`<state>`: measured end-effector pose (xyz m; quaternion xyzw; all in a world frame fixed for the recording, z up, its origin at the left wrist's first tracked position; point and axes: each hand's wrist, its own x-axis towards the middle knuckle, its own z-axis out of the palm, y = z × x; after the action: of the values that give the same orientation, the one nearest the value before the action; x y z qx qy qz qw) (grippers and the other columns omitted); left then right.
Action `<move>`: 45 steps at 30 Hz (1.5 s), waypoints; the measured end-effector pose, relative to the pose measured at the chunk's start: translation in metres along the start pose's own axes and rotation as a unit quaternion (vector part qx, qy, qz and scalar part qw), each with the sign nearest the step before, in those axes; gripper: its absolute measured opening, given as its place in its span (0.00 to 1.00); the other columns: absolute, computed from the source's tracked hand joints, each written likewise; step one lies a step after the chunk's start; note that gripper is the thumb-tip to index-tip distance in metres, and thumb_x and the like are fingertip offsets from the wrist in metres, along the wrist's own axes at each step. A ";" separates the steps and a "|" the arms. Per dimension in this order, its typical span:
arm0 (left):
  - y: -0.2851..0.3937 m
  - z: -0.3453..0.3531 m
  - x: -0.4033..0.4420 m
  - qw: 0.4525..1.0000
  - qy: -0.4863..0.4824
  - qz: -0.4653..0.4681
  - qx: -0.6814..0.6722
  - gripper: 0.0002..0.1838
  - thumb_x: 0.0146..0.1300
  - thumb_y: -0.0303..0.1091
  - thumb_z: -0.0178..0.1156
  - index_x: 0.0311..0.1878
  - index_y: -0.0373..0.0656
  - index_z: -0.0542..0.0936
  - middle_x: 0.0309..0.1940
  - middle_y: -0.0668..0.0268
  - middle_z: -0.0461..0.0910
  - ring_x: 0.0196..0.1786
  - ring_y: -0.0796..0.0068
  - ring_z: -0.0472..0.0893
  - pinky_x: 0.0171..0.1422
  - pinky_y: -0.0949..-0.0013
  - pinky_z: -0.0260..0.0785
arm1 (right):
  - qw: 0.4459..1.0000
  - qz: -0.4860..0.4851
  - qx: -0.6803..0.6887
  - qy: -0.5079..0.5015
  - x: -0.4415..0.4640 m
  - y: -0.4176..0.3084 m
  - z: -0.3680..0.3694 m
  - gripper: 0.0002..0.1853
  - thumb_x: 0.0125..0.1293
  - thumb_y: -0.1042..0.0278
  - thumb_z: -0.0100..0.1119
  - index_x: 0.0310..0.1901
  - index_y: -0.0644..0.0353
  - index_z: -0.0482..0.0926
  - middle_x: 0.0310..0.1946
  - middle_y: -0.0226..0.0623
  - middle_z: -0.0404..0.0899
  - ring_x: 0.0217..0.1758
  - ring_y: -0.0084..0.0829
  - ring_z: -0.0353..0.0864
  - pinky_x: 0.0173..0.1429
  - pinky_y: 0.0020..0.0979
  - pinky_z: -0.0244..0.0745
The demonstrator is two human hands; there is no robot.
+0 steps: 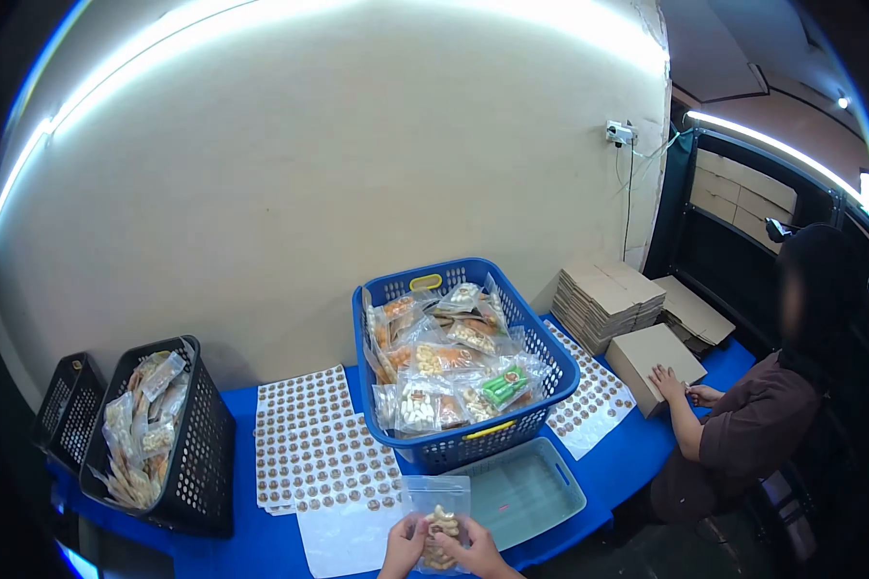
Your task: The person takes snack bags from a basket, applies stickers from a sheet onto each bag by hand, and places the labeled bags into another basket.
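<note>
Low in the head view, a clear zip bag (438,494) of pale tan, curved snack pieces is held upright between my two hands. My left hand (405,546) grips its left side, and my right hand (474,552) closes on the right side with the thumb over the front. Just left of the bag lie sheets of round brown stickers (330,449), the lowest part of the top sheet bare of stickers. Behind the bag stands a blue basket (454,452) full of packed snack bags, and a shallow grey-green tray (541,511) sits to its right.
A black basket (203,454) of snack bags and another black crate (68,410) stand at left. Another sticker sheet (589,396) lies right of the blue basket, near stacked flat cardboard (608,294). A person (768,415) at right handles a cardboard box (637,357).
</note>
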<state>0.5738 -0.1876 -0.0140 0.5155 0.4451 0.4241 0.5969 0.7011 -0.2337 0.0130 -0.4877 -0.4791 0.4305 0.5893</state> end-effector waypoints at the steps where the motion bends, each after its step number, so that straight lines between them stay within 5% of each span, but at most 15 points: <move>1: 0.004 0.001 -0.003 0.999 -0.035 0.024 0.022 0.15 0.63 0.40 0.50 0.42 0.35 0.73 0.35 0.64 0.76 0.38 0.80 0.74 0.42 0.76 0.66 | 0.998 0.032 0.044 -0.005 -0.002 -0.003 -0.003 0.17 0.58 0.67 0.57 0.45 0.70 0.71 0.35 0.37 0.77 0.38 0.20 0.75 0.41 0.23 0.72; 11: 0.027 0.016 -0.023 0.993 -0.060 -0.008 -0.099 0.17 0.59 0.33 0.56 0.48 0.33 0.69 0.42 0.63 0.75 0.43 0.79 0.74 0.47 0.76 0.67 | 0.991 0.057 0.120 0.009 0.016 0.000 -0.016 0.13 0.61 0.68 0.53 0.43 0.69 0.73 0.34 0.32 0.77 0.36 0.16 0.74 0.38 0.18 0.71; 19: 0.038 0.007 -0.020 0.993 0.084 0.076 0.035 0.09 0.59 0.31 0.56 0.34 0.33 0.75 0.28 0.65 0.78 0.31 0.84 0.75 0.33 0.80 0.66 | 0.994 0.017 0.073 -0.082 0.014 -0.011 0.005 0.17 0.58 0.67 0.57 0.47 0.66 0.70 0.37 0.34 0.76 0.41 0.19 0.73 0.45 0.22 0.70; 26: 0.034 -0.012 -0.025 0.980 0.145 0.084 0.108 0.11 0.59 0.34 0.56 0.32 0.33 0.76 0.23 0.66 0.77 0.26 0.85 0.74 0.29 0.81 0.64 | 0.987 0.001 -0.038 -0.157 0.015 -0.025 0.011 0.17 0.59 0.71 0.55 0.49 0.67 0.67 0.42 0.34 0.74 0.44 0.18 0.71 0.47 0.22 0.68; 30: 0.045 -0.019 -0.020 0.995 0.091 0.052 -0.001 0.12 0.58 0.36 0.57 0.34 0.34 0.77 0.21 0.70 0.76 0.24 0.86 0.71 0.27 0.80 0.63 | 0.983 0.014 0.026 -0.180 0.019 -0.009 0.009 0.18 0.60 0.71 0.54 0.50 0.67 0.67 0.41 0.34 0.74 0.44 0.19 0.72 0.47 0.22 0.68; 33: 0.063 -0.018 -0.011 0.986 0.095 0.133 -0.020 0.11 0.60 0.34 0.54 0.37 0.34 0.75 0.27 0.69 0.77 0.30 0.84 0.73 0.34 0.80 0.66 | 0.973 0.044 0.154 -0.169 0.019 -0.002 0.011 0.17 0.59 0.69 0.55 0.49 0.67 0.68 0.40 0.32 0.74 0.43 0.16 0.72 0.45 0.20 0.68; 39: 0.074 -0.035 0.007 0.974 0.132 0.182 -0.034 0.09 0.63 0.31 0.50 0.33 0.34 0.75 0.26 0.67 0.76 0.31 0.81 0.74 0.37 0.79 0.66 | 0.975 -0.006 -0.039 -0.219 0.027 0.013 0.007 0.21 0.57 0.68 0.58 0.51 0.64 0.66 0.44 0.33 0.73 0.47 0.21 0.71 0.50 0.25 0.66; 41: 0.076 -0.034 0.007 0.971 0.142 0.189 -0.023 0.09 0.61 0.31 0.53 0.31 0.35 0.76 0.24 0.67 0.76 0.29 0.81 0.74 0.35 0.78 0.65 | 0.984 -0.044 -0.058 -0.163 0.035 -0.016 0.001 0.22 0.53 0.64 0.62 0.48 0.62 0.69 0.40 0.32 0.74 0.43 0.21 0.72 0.47 0.25 0.65; 45: 0.078 -0.034 0.000 0.937 0.112 0.235 0.233 0.05 0.55 0.30 0.57 0.31 0.38 0.76 0.23 0.64 0.75 0.28 0.74 0.75 0.33 0.73 0.66 | 0.967 -0.135 -0.186 -0.106 0.049 -0.062 -0.020 0.19 0.50 0.62 0.64 0.43 0.60 0.73 0.36 0.32 0.76 0.37 0.24 0.73 0.42 0.25 0.66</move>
<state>0.5367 -0.1711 0.0609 0.6790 0.4615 0.4916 0.2903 0.7314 -0.1984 0.0798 -0.4713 -0.6718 0.2998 0.4865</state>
